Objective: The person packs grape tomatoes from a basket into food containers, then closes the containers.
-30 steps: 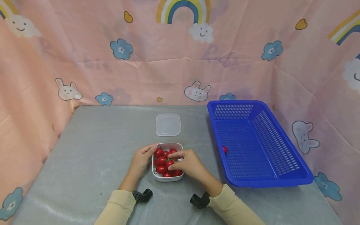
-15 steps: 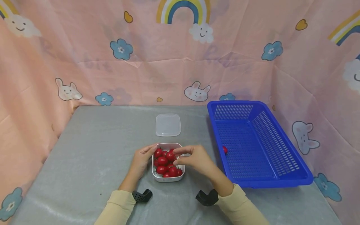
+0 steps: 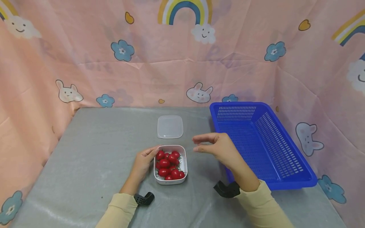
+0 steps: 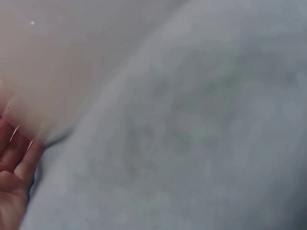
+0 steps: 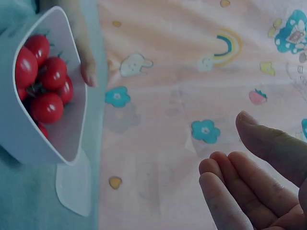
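Observation:
A white square container (image 3: 171,181) stands on the table, holding several red cherry tomatoes (image 3: 164,163) with green stems. My left hand (image 3: 143,163) grips it at the upper left corner, fingers along the side and tips at the rim. Blur in the left wrist view hides most of that contact. My right hand (image 3: 220,147) hovers right of the container, by the near-left side of the blue basket (image 3: 256,185). Its thumb (image 5: 273,143) stands apart from the fingers with nothing between them. In the right wrist view, the tomatoes (image 5: 48,108) sit inside the tilted-looking container (image 5: 72,120).
A clear square lid (image 3: 170,127) lies flat behind the container. The slotted blue basket takes up the right side of the grey table (image 3: 94,164). A pink patterned cloth (image 3: 159,69) hangs behind and along both sides.
My right hand has lifted away from the tomatoes and moved right and up, its fingers spreading. It now covers the tomato seen earlier in the basket. My left hand stays on the container.

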A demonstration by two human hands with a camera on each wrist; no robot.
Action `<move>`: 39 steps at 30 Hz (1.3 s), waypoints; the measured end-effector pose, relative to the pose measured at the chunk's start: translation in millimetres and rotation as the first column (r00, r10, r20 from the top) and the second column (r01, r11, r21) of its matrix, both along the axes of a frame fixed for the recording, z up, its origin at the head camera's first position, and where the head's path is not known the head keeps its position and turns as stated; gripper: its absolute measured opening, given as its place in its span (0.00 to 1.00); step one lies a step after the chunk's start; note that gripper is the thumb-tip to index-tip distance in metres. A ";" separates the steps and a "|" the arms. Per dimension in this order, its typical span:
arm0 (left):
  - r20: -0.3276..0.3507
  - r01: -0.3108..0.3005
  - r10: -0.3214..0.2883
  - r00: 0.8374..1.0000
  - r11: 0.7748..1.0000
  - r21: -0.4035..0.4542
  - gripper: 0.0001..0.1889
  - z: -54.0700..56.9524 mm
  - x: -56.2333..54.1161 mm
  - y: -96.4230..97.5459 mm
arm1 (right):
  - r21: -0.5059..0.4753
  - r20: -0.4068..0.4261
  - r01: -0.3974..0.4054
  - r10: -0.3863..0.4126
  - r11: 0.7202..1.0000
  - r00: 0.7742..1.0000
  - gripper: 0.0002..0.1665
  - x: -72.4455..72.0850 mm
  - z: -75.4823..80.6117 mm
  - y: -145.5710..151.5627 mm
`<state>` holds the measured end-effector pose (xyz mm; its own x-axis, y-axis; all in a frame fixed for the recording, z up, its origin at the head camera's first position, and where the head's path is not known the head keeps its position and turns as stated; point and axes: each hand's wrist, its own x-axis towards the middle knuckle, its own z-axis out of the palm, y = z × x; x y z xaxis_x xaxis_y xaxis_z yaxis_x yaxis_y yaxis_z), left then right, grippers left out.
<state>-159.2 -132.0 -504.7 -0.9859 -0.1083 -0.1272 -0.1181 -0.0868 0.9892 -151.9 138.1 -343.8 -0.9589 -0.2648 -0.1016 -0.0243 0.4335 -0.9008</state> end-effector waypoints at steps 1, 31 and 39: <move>0.001 -0.001 0.001 1.000 1.000 0.002 0.17 0.0 0.1 0.1 | 0.006 0.000 0.007 -0.007 1.000 1.000 0.23 -1.3 1.8 3.4; 0.003 0.001 -0.001 1.000 1.000 -0.028 0.17 -0.7 -0.2 0.0 | 0.047 0.126 0.088 -0.093 0.995 0.988 0.38 -41.7 -15.6 112.5; 0.006 -0.002 0.002 1.000 0.999 -0.034 0.17 -0.3 0.3 0.6 | 0.109 0.180 0.009 -0.029 0.994 0.983 0.38 -55.0 -27.5 126.7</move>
